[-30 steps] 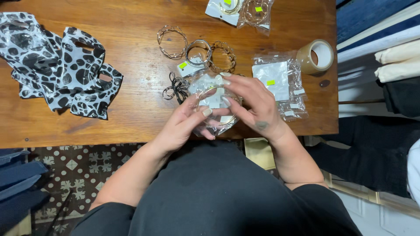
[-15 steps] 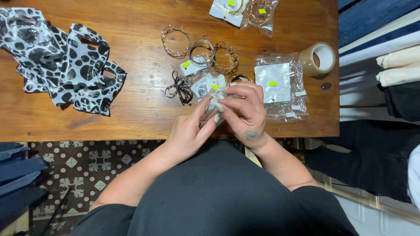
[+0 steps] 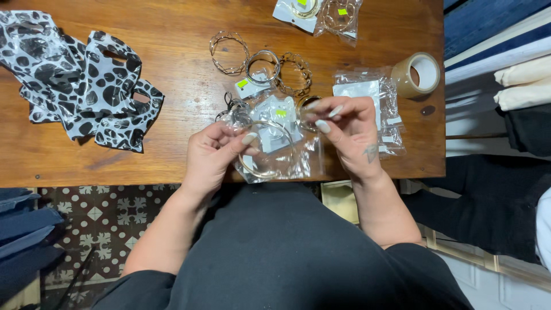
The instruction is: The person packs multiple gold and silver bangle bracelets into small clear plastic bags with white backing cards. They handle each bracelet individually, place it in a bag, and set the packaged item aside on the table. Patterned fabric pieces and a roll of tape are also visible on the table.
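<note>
My left hand pinches the left side of a clear plastic bag with a thin gold bangle inside it. My right hand grips the bag's upper right edge with curled fingers. The bag hangs between both hands over the near edge of the wooden table. Just behind it lie a small white card with a green sticker and a dark wire trinket.
Three ornate metal bangles lie in a row further back. Clear packets rest to the right, beside a roll of brown tape. Black-and-white spotted bags cover the left end. More packets sit at the far edge.
My hands have drawn apart and come nearer the table's front edge. The clear bag is now stretched between them, and the bangle inside shows.
</note>
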